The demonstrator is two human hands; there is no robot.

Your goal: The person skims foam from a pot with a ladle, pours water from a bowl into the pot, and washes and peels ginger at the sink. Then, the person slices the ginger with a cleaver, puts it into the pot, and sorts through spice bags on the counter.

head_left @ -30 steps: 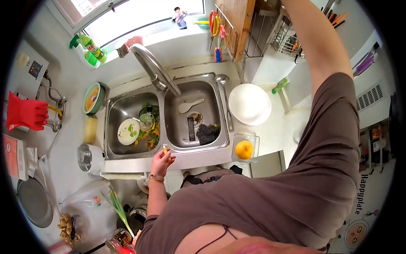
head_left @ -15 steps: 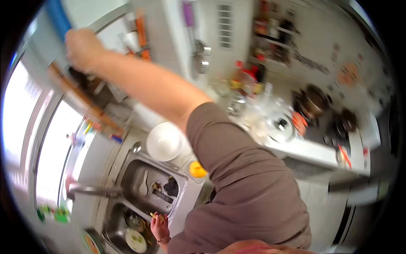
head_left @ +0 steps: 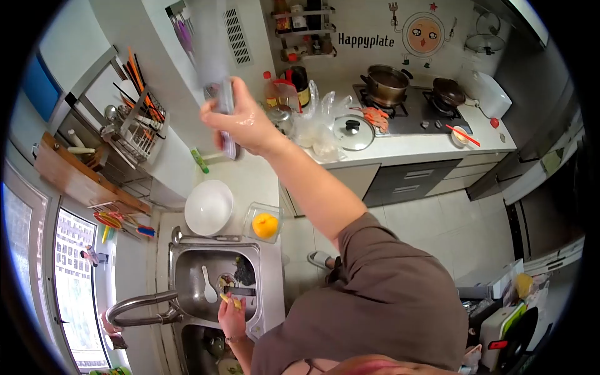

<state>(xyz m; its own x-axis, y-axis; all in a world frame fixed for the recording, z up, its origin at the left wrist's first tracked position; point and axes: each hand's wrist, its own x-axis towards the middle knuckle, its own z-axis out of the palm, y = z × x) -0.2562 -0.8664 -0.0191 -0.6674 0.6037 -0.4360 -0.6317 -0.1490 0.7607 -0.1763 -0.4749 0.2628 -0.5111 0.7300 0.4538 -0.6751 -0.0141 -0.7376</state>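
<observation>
My right hand (head_left: 240, 122) is raised at the upper middle, closed around the grip of a long grey implement that looks like a kitchen knife (head_left: 211, 47). Its broad upper part points up and is smeared by motion. My left hand (head_left: 232, 317) is over the near edge of the upper sink basin (head_left: 190, 275), fingers pinched on a small yellow piece of food (head_left: 231, 300). Just beyond its fingertips lies a dark flat handle (head_left: 241, 291). A white spoon (head_left: 208, 285) and a dark clump (head_left: 244, 271) also lie in that basin.
A white bowl (head_left: 209, 207), a ladle (head_left: 206, 237) and a clear dish (head_left: 277, 220) with an orange fruit (head_left: 265, 225) stand behind the sink. The faucet (head_left: 140, 306) reaches over the basins. Farther back are plastic bags (head_left: 322, 122), a glass lid (head_left: 354, 133) and pots (head_left: 387, 84) on the stove.
My right hand has come away from the upper left beside the blue object and now holds the grey implement. My left hand stays by the sink with the yellow piece. The view has turned right.
</observation>
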